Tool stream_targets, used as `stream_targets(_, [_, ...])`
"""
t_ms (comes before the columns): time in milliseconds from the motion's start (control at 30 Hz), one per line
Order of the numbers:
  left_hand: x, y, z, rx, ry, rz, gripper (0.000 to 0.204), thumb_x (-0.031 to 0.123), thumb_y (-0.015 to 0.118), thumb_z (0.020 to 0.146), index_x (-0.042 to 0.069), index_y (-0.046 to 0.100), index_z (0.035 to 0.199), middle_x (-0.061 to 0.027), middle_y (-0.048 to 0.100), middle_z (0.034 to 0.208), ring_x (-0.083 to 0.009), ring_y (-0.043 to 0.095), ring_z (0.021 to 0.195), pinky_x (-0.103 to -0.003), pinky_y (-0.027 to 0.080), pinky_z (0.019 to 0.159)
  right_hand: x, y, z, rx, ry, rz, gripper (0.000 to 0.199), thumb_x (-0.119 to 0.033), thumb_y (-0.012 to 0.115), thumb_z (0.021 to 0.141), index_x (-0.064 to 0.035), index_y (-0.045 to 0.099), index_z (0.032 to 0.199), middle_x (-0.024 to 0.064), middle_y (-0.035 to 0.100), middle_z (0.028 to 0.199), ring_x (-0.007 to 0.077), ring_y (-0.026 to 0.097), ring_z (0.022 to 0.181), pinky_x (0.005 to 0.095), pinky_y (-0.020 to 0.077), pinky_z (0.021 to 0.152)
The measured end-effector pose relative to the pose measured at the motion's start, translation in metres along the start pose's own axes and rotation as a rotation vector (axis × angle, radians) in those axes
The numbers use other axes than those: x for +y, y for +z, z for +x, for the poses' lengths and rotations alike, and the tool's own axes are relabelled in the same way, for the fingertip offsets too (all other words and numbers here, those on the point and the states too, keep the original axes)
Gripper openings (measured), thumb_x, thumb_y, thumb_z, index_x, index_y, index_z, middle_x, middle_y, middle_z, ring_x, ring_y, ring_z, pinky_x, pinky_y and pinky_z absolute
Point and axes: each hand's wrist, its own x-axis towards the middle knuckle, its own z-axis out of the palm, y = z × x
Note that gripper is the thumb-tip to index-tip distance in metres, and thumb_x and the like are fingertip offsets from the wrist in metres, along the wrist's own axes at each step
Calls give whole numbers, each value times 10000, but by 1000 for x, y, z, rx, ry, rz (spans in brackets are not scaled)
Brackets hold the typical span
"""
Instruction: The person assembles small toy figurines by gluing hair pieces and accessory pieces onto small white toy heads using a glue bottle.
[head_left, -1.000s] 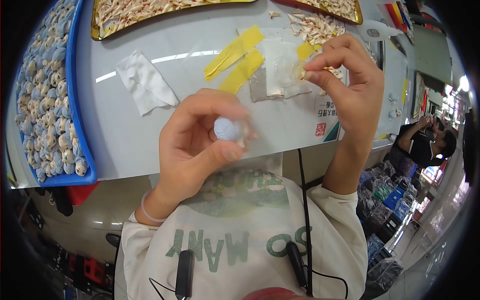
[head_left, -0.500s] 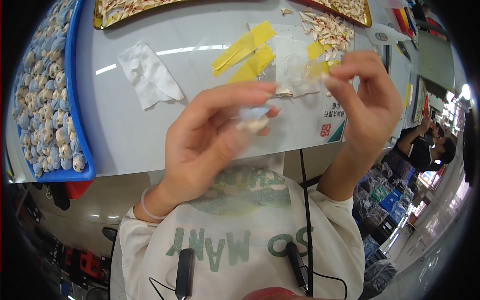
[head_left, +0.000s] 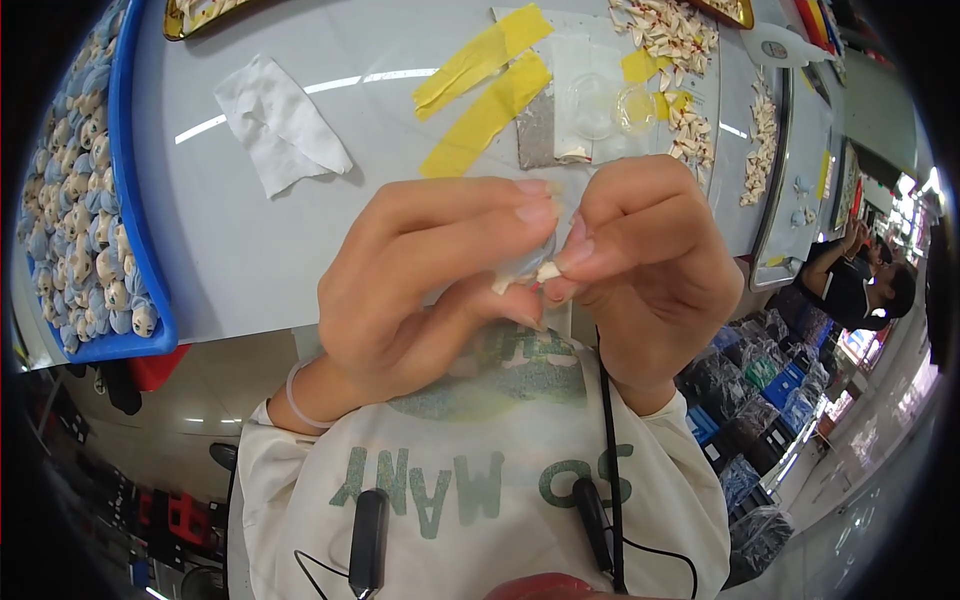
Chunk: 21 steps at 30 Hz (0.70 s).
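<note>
My left hand (head_left: 405, 265) is curled round a small blue-and-cream doll figure (head_left: 510, 282), mostly hidden by the fingers in this view. Close against it, my right hand (head_left: 655, 245) pinches a tiny cream pointed piece (head_left: 548, 271) between thumb and fingertips. The two hands nearly meet above the table's near edge, and I cannot tell whether piece and figure touch. Beyond them lie small clear round dishes (head_left: 635, 108) on a white sheet, beside a pile of similar cream pieces (head_left: 668, 35) with reddish ends.
A blue tray (head_left: 150, 270) full of blue-and-cream figures fills the left side. A white cloth (head_left: 280, 125) and yellow tape strips (head_left: 485, 115) lie on the table (head_left: 370, 140). Gold-rimmed trays (head_left: 205, 20) stand at the far edge. A co-worker (head_left: 850, 290) is at the right.
My right hand has come down and left from near the dishes to meet my left hand, bringing a cream piece. My left fingers now cover more of the figure.
</note>
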Motion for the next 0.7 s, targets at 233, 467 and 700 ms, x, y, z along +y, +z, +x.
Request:
stream_targets(233, [2, 0, -1, -62, 84, 89, 335, 38, 674, 634, -28, 579, 948, -167, 566, 943, -223, 580, 786, -243, 476, 626, 2, 1, -1, 30, -77, 29, 251, 63, 691, 514, -81, 550, 664, 26, 548, 701, 157, 506, 640, 232, 394, 551])
stream_targets(467, [0, -1, -6, -77, 10, 121, 355, -24, 668, 620, -28, 570, 961, -171, 563, 936, -231, 571, 801, -260, 469, 663, -14, -12, 3, -65, 5, -131, 215, 67, 658, 559, -69, 558, 693, 40, 538, 717, 185, 506, 641, 244, 402, 570])
stream_targets(700, [0, -3, 2, -69, -183, -148, 390, -39, 669, 636, -20, 525, 999, -160, 497, 1019, -214, 512, 928, -265, 457, 733, 29, -93, 38, 374, 20, -392, 140, 56, 619, 630, 8, 588, 758, 21, 561, 681, 90, 489, 616, 204, 397, 585])
